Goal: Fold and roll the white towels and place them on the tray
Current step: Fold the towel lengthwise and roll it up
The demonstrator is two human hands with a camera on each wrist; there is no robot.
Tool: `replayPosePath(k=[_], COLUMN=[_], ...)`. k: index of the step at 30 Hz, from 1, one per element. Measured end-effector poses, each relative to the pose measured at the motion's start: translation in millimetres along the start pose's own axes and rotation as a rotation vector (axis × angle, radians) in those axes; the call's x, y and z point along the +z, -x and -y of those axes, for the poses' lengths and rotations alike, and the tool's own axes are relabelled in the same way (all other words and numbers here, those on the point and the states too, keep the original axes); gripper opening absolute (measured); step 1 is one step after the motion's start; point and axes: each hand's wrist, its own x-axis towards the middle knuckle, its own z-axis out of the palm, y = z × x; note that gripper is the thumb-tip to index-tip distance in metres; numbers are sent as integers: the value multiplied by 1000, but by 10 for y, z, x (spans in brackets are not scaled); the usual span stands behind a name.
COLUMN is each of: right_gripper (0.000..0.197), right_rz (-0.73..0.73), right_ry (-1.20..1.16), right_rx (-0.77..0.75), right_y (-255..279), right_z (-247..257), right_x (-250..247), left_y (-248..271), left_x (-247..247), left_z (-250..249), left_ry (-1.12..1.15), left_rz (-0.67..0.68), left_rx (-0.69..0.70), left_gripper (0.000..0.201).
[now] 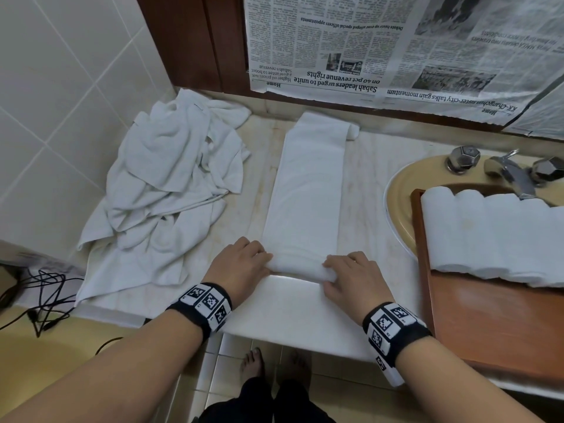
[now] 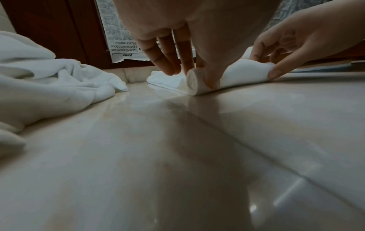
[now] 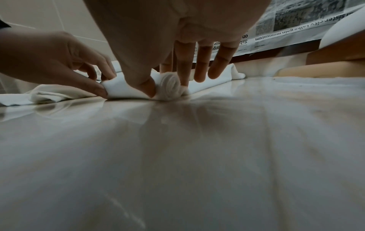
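Note:
A white towel (image 1: 308,184), folded into a long strip, lies on the marble counter (image 1: 363,190) and runs away from me. Its near end is wound into a small roll (image 1: 299,267). My left hand (image 1: 259,261) pinches the roll's left end (image 2: 192,82), thumb behind and fingers (image 2: 169,62) over the top. My right hand (image 1: 332,270) pinches the right end (image 3: 170,87) the same way. The wooden tray (image 1: 488,315) sits to the right over the sink and carries several rolled white towels (image 1: 488,233).
A heap of unfolded white towels (image 1: 164,190) covers the counter's left side against the tiled wall. The yellow sink (image 1: 399,190) and chrome tap (image 1: 512,172) are at the right. Newspaper (image 1: 366,41) covers the back wall. Black cables (image 1: 39,294) lie at the far left.

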Motion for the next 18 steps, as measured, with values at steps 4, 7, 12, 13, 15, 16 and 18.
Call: replayPosePath(k=[4, 7, 12, 13, 15, 16, 18], right_gripper=[30, 28, 29, 28, 25, 24, 21], right_rz=[12, 53, 147, 177, 266, 306, 360], right_ry=[-2, -42, -222, -273, -323, -328, -337], right_rx=[0, -4, 65, 84, 111, 125, 169], right_y=[-10, -41, -124, -155, -231, -274, -347], right_z=[-42, -74, -160, -178, -196, -198, -186], right_x=[-4, -39, -89, -104, -145, -171, -237], left_y=[42, 38, 1, -15, -51, -72, -132], left_x=[-2, -57, -97, -107, -105, -110, -150], left_z=[72, 107, 107, 93, 91, 92, 81], left_ry=[54, 64, 132, 161, 221, 256, 316], left_rz=[69, 147, 233, 246, 290, 302, 289], left_rx=[-43, -100, -250, -284, -355, -386, -433], left_gripper=[39, 50, 61, 61, 49, 40, 31])
